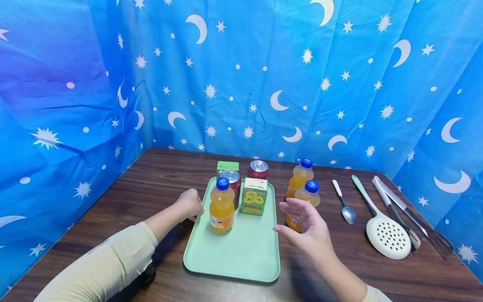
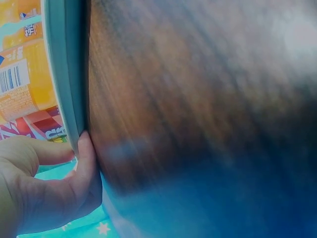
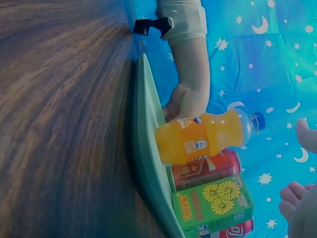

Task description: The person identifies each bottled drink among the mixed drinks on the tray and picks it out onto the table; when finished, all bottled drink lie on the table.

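Observation:
My left hand [image 1: 190, 203] pinches the left rim of a light green tray [image 1: 241, 260]; thumb and finger meet on its edge in the left wrist view. On the tray stand a bottle of orange drink [image 1: 222, 209] with a blue cap, a red drink can [image 1: 237, 193] behind it, and a green drink carton [image 1: 253, 197] with yellow flowers. My right hand [image 1: 307, 228] hovers at the tray's right side, thumb and fingers apart, holding nothing. Behind it are two more orange drink bottles, the nearer one [image 1: 311, 193] partly hidden by the hand and the farther one [image 1: 301, 174].
Another red can [image 1: 258, 168] and a green carton [image 1: 227, 165] stand at the back, their bases hidden. At the right lie a spoon [image 1: 348, 214], a white slotted skimmer [image 1: 388, 235] and more long-handled utensils. A blue star-patterned cloth [image 1: 241, 84] encloses the wooden table [image 1: 166, 167].

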Tool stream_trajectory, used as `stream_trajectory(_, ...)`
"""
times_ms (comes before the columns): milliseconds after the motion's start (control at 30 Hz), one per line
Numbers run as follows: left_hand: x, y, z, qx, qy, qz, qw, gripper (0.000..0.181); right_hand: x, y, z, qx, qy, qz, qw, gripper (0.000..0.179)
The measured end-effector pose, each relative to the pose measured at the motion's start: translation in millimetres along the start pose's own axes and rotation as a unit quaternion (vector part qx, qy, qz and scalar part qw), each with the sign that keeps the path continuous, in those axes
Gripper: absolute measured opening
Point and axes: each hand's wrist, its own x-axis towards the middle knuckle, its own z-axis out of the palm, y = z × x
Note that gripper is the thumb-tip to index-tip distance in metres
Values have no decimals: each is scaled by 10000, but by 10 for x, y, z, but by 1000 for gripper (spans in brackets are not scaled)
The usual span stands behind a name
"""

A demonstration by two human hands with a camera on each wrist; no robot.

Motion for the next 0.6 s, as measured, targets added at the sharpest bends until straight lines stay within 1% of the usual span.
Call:
stream_trajectory(200, 18, -7, 15, 4, -4, -2, 10000, 15, 33, 5, 29, 0, -154, 90, 9998, 61)
stream_trajectory(367, 20, -13, 21, 9, -32, 72, 10000, 15, 69, 38, 68, 134, -219, -44, 9997, 61)
stream_trajectory(600, 13, -8, 5, 29, 9, 126, 9999, 17, 114, 44, 154, 334, -289, -270, 9987, 60)
